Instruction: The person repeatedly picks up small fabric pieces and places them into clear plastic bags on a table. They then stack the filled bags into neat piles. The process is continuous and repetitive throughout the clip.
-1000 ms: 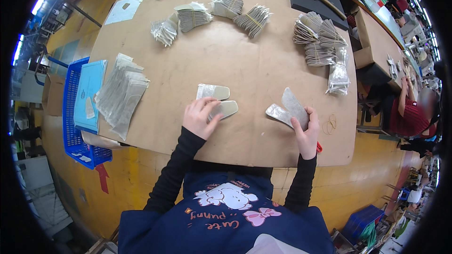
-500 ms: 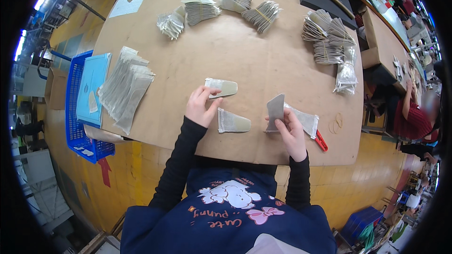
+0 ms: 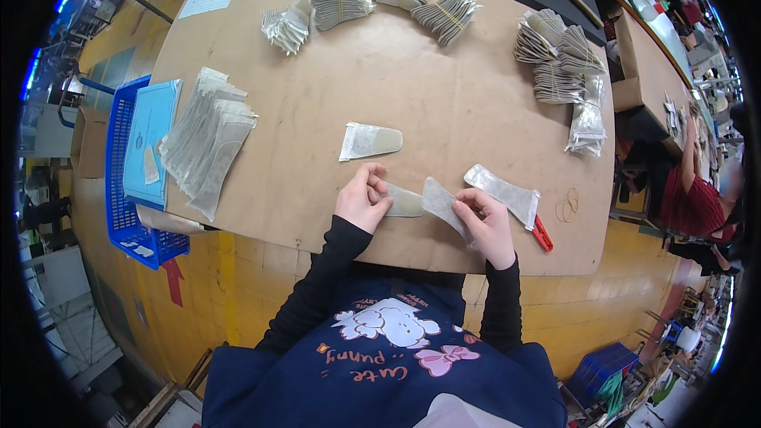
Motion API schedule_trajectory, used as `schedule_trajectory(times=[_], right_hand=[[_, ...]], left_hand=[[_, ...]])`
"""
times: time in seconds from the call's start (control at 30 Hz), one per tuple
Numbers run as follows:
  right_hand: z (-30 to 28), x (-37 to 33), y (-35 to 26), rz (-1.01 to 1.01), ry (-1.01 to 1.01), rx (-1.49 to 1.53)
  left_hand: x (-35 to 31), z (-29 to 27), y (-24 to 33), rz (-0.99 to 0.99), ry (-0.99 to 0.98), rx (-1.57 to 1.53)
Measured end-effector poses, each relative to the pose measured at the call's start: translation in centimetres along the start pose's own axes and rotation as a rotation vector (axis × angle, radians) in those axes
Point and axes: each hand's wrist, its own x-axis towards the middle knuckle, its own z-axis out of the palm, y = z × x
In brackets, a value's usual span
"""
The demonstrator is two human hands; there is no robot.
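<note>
My left hand pinches one end of a grey insole-shaped piece lying on the brown table. My right hand holds a second grey piece, tilted up, its tip beside the first piece. A clear plastic sleeve lies just right of my right hand. Another sleeve with a grey piece inside rests flat a little beyond my left hand.
A pile of clear sleeves lies at the left edge beside a blue crate. Banded bundles of grey pieces sit at the back and right. Red-handled scissors and rubber bands lie at right. Another person works far right.
My hands have come together: the left hand left the sleeved piece and took the bare grey piece, and the right hand brought its piece leftward, leaving the empty sleeve on the table.
</note>
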Motion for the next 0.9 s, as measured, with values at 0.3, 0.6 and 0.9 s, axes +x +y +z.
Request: schedule_trajectory(times=[0.3, 0.6, 0.9], right_hand=[[0.6, 1.1, -0.1, -0.193, -0.099, -0.354], [1.8, 1.9, -0.5, -0.27, -0.108, -0.477], [2.3, 2.1, -0.4, -0.28, -0.103, -0.555]], left_hand=[[-0.1, 0.6, 0.2, -0.02, 0.038, 0.029], [-0.2, 1.1, 0.0, 0.01, 0.059, 0.075], [0.0, 0.7, 0.1, -0.021, 0.028, -0.01]])
